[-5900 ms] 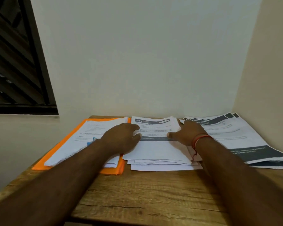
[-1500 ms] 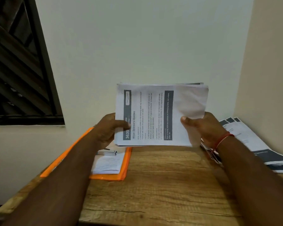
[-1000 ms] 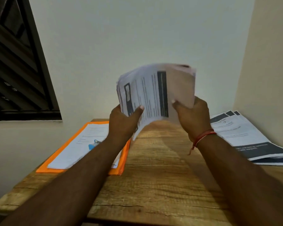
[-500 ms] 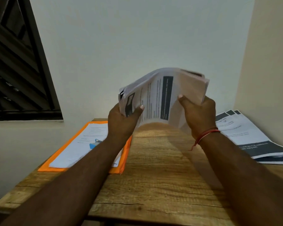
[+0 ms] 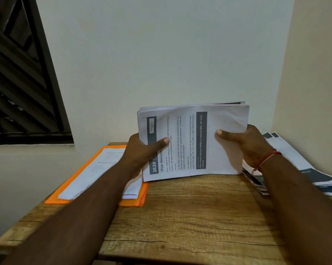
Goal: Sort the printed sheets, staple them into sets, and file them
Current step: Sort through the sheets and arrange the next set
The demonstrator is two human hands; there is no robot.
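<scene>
White sheet stack (image 5: 192, 119) gripped upright w/ both hands (image 5: 142, 153) (image 5: 244, 144).

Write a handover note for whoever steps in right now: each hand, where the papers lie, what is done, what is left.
The left hand grips the left end of the stack of printed sheets, thumb on the front page; the right hand grips its right end.
The stack is held on edge over the wooden table. At left, white sheets lie on the orange folder; at right lies a dark-banded pile.
Done: sheets seem sorted into three groups.
Left: staple and file; no stapler shows.
</scene>
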